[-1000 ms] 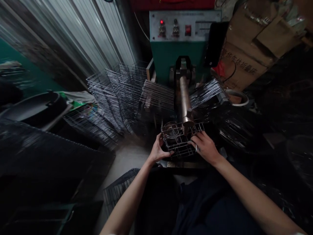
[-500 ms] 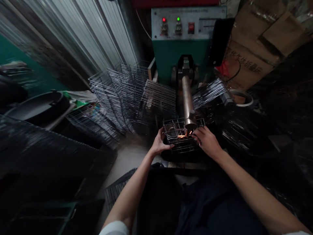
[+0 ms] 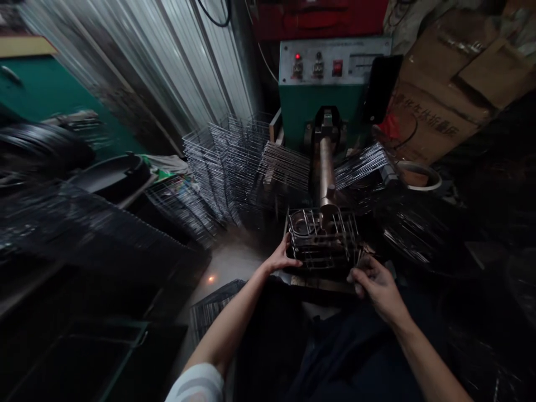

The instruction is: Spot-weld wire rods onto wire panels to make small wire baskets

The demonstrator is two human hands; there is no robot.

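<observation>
A small wire basket (image 3: 322, 245) sits under the cylindrical electrode arm (image 3: 327, 176) of a green spot welder (image 3: 322, 97). My left hand (image 3: 283, 257) grips the basket's near left corner, thumb along the front wires and fingers behind the side. My right hand (image 3: 374, 282) is off the basket, just to its lower right. Its thumb and fingers are pinched together, and a small thin piece seems to stick up from them, too blurred to name. The electrode's lower tip is partly hidden by the basket wires.
Stacked wire grids (image 3: 228, 167) stand left of the welder. Loose wire rods (image 3: 362, 167) lie to its right, beside a round pot (image 3: 419, 176). A cardboard box (image 3: 435, 111) leans at the back right. One glowing spark (image 3: 211, 278) shows over the floor.
My right hand has let go of the basket and drawn back toward me. Bright sparks at the electrode tip are gone, and the welder's green light is off. The view has shifted slightly.
</observation>
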